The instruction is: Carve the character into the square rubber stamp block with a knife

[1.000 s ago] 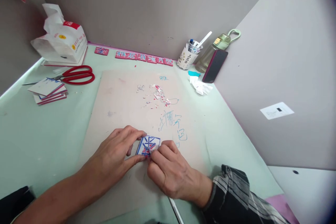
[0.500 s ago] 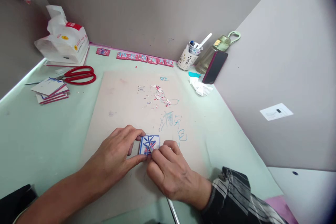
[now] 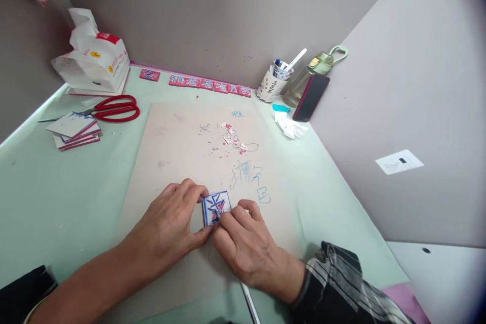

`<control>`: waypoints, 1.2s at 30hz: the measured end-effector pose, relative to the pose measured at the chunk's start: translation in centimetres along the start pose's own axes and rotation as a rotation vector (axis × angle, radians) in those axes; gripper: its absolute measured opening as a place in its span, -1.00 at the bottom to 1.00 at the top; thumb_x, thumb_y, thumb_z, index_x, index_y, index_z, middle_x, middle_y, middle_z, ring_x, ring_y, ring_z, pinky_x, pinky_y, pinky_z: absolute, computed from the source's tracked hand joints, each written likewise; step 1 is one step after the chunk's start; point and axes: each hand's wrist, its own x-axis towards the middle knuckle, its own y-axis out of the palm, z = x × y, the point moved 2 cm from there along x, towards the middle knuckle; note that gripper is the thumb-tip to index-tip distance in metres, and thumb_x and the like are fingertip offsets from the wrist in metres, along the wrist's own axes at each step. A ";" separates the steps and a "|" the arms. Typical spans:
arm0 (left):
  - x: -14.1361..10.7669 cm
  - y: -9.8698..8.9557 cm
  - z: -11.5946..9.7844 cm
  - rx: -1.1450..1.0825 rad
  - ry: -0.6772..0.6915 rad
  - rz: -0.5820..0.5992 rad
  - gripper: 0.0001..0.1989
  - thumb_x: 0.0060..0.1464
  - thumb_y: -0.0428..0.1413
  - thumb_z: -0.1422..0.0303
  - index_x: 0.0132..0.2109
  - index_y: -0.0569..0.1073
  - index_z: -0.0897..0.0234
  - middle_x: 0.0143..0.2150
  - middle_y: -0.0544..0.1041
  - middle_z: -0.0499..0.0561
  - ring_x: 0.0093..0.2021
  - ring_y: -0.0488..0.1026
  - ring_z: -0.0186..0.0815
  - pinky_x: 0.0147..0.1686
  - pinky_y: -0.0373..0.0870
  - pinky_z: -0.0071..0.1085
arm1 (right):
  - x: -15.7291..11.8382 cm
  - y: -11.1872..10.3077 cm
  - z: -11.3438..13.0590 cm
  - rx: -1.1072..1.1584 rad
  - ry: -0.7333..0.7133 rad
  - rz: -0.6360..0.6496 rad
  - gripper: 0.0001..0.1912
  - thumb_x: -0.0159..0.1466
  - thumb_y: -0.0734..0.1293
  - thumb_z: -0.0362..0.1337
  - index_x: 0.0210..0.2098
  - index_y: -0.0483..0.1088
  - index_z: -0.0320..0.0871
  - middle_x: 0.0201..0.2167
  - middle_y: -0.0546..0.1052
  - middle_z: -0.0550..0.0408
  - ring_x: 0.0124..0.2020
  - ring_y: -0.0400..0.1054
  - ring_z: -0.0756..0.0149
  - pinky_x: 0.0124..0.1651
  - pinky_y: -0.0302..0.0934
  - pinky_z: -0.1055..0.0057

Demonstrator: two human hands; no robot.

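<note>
A small square block (image 3: pixel 213 201) with a blue outline and a blue character lies on the board, with red showing in cut-away spots. My left hand (image 3: pixel 176 220) grips its left side, thumb at the lower edge and fingers at the upper left corner. In my right hand (image 3: pixel 246 248) is a slim carving knife (image 3: pixel 249 302), its silver handle sticking out below the palm. The knife's tip meets the lower part of the character, partly hidden by my fingers. Pale and red shavings (image 3: pixel 230 135) lie farther up the board.
The beige board (image 3: pixel 170 131) rests on a green-covered table. At left are red-handled scissors (image 3: pixel 117 109), stacked square pieces (image 3: pixel 76 129) and a tissue pack (image 3: pixel 96 63). Finished-looking red tiles (image 3: pixel 207 84) line the wall. A pen cup (image 3: pixel 272 83), bottle (image 3: pixel 301 86) and phone (image 3: pixel 312 97) stand back right.
The block has turned slightly counterclockwise, its right side tipping upward in view. My left thumb has shifted a little along its lower edge. The knife stays at the character's lower part.
</note>
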 end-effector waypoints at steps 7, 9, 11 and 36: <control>0.0 0.2 -0.4 0.011 -0.011 -0.029 -0.73 0.00 0.19 0.41 -0.12 0.36 0.22 -0.19 0.43 0.02 -0.18 0.38 -0.09 -0.14 0.36 -0.14 | 0.0 0.0 0.1 -0.033 0.032 0.014 -0.53 0.46 0.00 -0.51 -0.47 0.34 -0.18 -0.52 0.32 0.07 -0.44 0.08 0.23 -0.16 0.04 0.21; 0.1 0.2 -0.6 0.012 -0.021 -0.030 -0.72 -0.03 0.20 0.43 -0.14 0.36 0.22 -0.19 0.45 0.03 -0.17 0.40 -0.08 -0.12 0.37 -0.14 | 0.0 0.0 0.2 -0.048 0.040 0.019 -0.54 0.45 0.01 -0.51 -0.47 0.34 -0.17 -0.52 0.32 0.08 -0.44 0.08 0.22 -0.15 0.04 0.20; 0.2 0.1 -0.8 0.015 -0.033 -0.031 -0.72 -0.06 0.20 0.44 -0.15 0.36 0.22 -0.21 0.45 0.03 -0.18 0.42 -0.08 -0.13 0.37 -0.14 | 0.1 0.0 0.2 -0.063 0.045 0.015 -0.55 0.44 0.01 -0.52 -0.47 0.33 -0.16 -0.52 0.33 0.08 -0.45 0.08 0.22 -0.14 0.03 0.20; -0.9 0.7 -1.0 0.018 -0.026 -0.099 -0.71 0.01 0.20 0.40 -0.15 0.27 0.17 -0.24 0.37 -0.02 -0.19 0.36 -0.10 -0.19 0.35 -0.16 | -0.5 0.5 -2.8 0.051 0.316 -0.234 -0.66 0.36 0.22 -0.54 -0.46 0.11 -0.06 -0.54 0.31 0.21 -0.49 0.09 0.32 -0.23 0.08 0.31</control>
